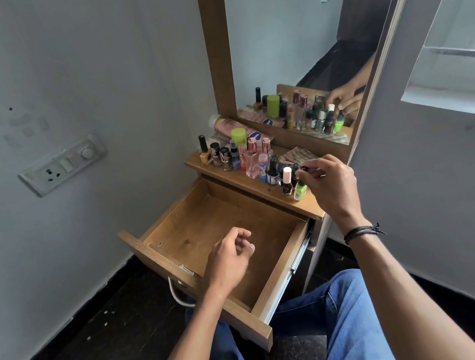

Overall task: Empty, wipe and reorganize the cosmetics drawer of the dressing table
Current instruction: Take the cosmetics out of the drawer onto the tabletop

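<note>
The wooden drawer (279, 270) of the dressing table is pulled out and holds nothing. My left hand (230, 256) hovers over its inside with loosely curled fingers, holding nothing. My right hand (329, 183) is at the right end of the tabletop shelf (270, 193) and pinches the dark cap of a green nail polish bottle (300, 190) that stands at the end of the row. Several cosmetics bottles (249, 155) crowd the shelf: nail polishes, pink perfume bottles, a tube with a lime cap (238, 135).
A folded cloth (296, 155) lies behind the bottles by the mirror (303, 52), which reflects the bottles and my hand. A wall with a switch plate (65, 164) is to the left. A white cable (178, 296) hangs below the drawer front. My knees in blue jeans are underneath.
</note>
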